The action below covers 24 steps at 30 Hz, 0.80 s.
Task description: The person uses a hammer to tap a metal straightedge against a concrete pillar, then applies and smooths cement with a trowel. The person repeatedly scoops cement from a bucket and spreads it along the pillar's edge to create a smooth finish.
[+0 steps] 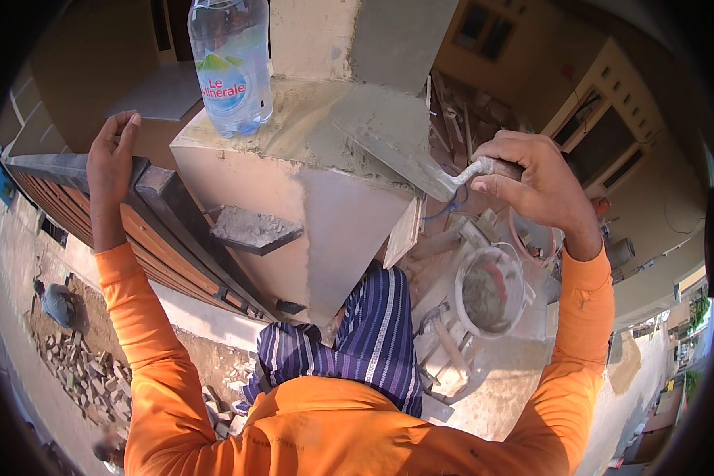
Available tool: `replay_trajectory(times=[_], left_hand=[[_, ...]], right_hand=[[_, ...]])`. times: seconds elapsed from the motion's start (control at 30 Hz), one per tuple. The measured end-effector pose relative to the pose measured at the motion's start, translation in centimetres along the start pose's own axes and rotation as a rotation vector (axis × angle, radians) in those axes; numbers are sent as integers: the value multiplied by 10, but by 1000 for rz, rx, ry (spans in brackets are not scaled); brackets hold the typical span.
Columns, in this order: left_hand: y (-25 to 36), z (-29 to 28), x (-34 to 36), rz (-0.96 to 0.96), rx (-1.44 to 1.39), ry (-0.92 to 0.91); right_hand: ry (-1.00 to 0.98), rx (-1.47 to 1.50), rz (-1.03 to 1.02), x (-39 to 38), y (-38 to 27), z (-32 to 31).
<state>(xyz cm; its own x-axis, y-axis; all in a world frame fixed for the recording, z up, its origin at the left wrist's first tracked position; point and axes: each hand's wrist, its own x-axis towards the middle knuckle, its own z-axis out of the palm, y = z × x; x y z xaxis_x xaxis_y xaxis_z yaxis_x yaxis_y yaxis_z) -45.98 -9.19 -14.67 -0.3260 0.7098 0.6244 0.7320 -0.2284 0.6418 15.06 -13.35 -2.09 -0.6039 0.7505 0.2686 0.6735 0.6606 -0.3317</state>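
Pillar top (309,119): trowel (389,135) at edge.

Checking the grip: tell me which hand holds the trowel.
The right hand grips the trowel by its handle; the left hand only rests on the gate.
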Motion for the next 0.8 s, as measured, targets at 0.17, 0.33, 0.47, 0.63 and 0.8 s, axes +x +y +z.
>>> replay_trajectory(times=[0.17, 0.33, 0.47, 0.63, 0.8], left_hand=[[-3, 0, 3, 0, -6, -2], [-6, -1, 3, 12, 2, 1], [-7, -1, 3, -1, 30, -4], [-8, 1, 6, -3, 100, 12], [-11, 1, 9, -48, 30, -16]], right_hand=[[69, -164, -53, -22, 4, 18], [-25, -165, 21, -52, 22, -1], [-83, -203, 127, -78, 28, -21], [-11, -430, 287, -87, 25, -55], [77, -262, 176, -61, 16, -57]])
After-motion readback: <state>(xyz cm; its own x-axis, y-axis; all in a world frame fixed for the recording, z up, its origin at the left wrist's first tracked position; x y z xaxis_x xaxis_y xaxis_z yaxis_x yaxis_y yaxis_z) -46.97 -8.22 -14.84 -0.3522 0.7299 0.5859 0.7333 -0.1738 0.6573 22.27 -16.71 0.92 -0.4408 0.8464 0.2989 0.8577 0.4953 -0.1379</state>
